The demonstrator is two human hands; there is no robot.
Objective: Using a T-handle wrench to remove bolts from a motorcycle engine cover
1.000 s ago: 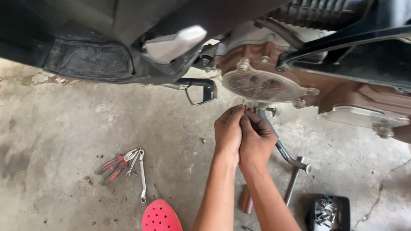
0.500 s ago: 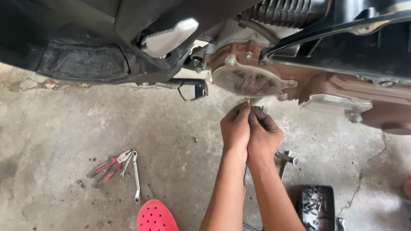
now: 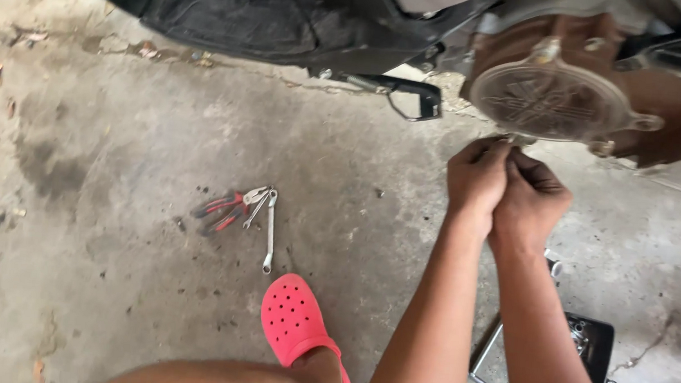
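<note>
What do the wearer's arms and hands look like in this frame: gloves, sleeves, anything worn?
Both arms are bare from the bottom edge of the picture up to the wrists: no sleeves show. The left hand and the right hand wear no gloves, and no watch, ring or band is visible on either. The only worn item in view is a pink-red perforated rubber clog on one foot.

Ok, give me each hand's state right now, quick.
Left hand: closed, fingers pinched on something small under the round engine cover; what it is cannot be told.
Right hand: closed against the left, contents hidden.
</note>
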